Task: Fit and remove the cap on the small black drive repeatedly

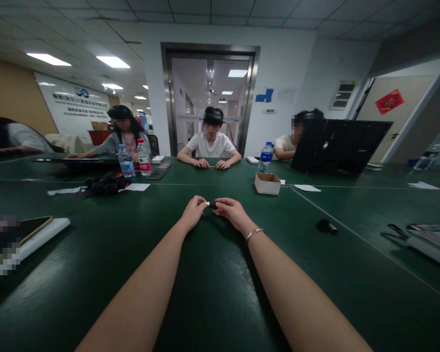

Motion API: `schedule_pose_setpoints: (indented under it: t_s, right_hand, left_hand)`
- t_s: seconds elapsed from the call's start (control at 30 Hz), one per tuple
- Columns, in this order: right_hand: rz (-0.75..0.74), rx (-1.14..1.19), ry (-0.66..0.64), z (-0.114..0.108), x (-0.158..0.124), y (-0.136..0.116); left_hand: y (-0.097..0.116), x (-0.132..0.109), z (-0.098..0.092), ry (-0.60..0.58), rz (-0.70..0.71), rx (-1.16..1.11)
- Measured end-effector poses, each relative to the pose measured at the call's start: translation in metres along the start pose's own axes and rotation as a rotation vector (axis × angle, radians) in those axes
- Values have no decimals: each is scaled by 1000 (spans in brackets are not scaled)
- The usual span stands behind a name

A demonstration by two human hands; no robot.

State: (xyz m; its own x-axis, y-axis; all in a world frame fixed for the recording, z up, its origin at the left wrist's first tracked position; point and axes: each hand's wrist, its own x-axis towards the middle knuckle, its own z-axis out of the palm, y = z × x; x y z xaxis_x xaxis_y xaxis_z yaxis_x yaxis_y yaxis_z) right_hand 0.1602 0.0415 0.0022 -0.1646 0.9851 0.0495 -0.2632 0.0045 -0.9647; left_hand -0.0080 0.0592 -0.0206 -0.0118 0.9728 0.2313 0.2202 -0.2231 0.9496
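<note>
Between my two hands, just above the green tabletop, is a small black stick-like object (212, 205) with a shiny silver end; its exact kind is too small to tell. My left hand (195, 211) pinches the silver end with thumb and fingertips. From the other side, my right hand (231, 211), with a silver bracelet (254, 235) at the wrist, closes its fingers on the black end. The fingertips cover part of the object at both ends.
On the green table (212, 288) stand an open box (267, 186), a blue-labelled bottle (266, 157) and a large black monitor (337, 146). A small black item (326, 226) lies right. Black cables (104, 184) lie left. A person (209, 144) sits opposite, both hands on the table.
</note>
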Motion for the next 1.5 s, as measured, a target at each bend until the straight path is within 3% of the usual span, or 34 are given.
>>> schedule_pose_setpoints:
  t_s: [0.37,0.53,0.8,1.0,1.27,1.5]
  right_hand:
    - [14,4,12,0,0,-1]
    - [15,22,13,0,1,-1]
    - [4,11,8,-2,2,1]
    - [11,14,8,-2,2,1]
    - [11,18,8,-1,2,0]
    - [13,9,-8,-1,2,0]
  left_hand:
    - [-2,1,-1,-31,-17,133]
    - [0,0,0,-40,53,256]
    - [6,-5,1,-44,93,158]
    - [11,-9,0,-101,5,105]
    - [18,-12,-4,-77,190,-48]
    - [14,-10,0,-71,23,117]
